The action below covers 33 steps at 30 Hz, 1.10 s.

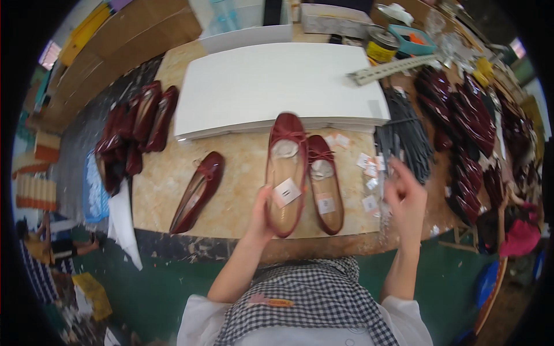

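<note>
I see my left hand (262, 216) clamped on the heel of a dark red flat shoe (285, 173), its long axis pointing away across the bench (231, 190). My right hand (404, 199) hovers right of it, fingers loosely apart and empty, nearer the white paper tags (369, 167).

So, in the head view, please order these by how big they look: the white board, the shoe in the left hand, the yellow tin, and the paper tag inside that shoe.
1. White board
2. Shoe in the left hand
3. Yellow tin, though it lies farther away, so it may look smaller than it is
4. Paper tag
</note>
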Each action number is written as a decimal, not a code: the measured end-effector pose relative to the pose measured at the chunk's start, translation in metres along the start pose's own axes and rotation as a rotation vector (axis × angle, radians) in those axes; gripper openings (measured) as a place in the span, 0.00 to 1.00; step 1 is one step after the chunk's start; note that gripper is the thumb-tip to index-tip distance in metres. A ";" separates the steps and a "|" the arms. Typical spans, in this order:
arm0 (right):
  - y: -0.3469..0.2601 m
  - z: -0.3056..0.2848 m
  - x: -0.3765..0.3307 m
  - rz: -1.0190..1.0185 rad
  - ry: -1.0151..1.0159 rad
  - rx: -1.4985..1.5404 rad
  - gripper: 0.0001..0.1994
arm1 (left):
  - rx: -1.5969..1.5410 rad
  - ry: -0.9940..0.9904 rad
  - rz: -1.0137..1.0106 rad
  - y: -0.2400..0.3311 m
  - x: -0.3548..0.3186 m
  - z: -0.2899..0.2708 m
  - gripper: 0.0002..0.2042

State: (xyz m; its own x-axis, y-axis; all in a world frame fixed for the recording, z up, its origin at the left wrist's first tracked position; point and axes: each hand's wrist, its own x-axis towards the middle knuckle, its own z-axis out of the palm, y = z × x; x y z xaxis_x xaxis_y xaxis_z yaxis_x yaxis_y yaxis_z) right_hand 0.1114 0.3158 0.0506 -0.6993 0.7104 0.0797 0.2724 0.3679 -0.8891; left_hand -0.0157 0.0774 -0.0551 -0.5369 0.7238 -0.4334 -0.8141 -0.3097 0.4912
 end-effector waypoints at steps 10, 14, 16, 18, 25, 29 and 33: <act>-0.037 0.067 -0.021 0.011 -0.582 0.163 0.20 | 0.500 0.184 0.499 0.017 -0.004 0.025 0.33; -0.047 0.074 -0.016 0.215 -0.714 0.347 0.17 | 0.521 0.161 0.597 0.014 -0.005 0.022 0.33; -0.045 0.077 -0.020 0.170 -0.709 0.376 0.16 | 0.524 0.151 0.637 0.016 -0.007 0.024 0.34; -0.045 0.080 -0.025 0.062 -0.661 0.302 0.15 | 0.567 0.150 0.625 0.014 -0.011 0.026 0.34; -0.052 0.108 -0.031 -0.517 -0.181 0.040 0.15 | 0.546 0.188 0.692 -0.016 -0.014 0.025 0.36; -0.036 0.126 -0.041 -0.478 -0.286 -0.158 0.15 | 0.487 0.264 0.679 -0.035 -0.004 -0.003 0.34; -0.013 0.100 -0.030 -0.298 -0.531 0.061 0.15 | 0.462 0.350 0.448 -0.028 -0.009 -0.021 0.26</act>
State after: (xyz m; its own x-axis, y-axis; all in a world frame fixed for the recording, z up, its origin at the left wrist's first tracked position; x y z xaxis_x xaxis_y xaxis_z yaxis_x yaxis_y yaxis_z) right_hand 0.0629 0.2295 0.0141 -0.9777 0.1807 0.1072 -0.0128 0.4581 -0.8888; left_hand 0.0074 0.0669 -0.0807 -0.8985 0.3252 -0.2948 -0.3655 -0.1823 0.9128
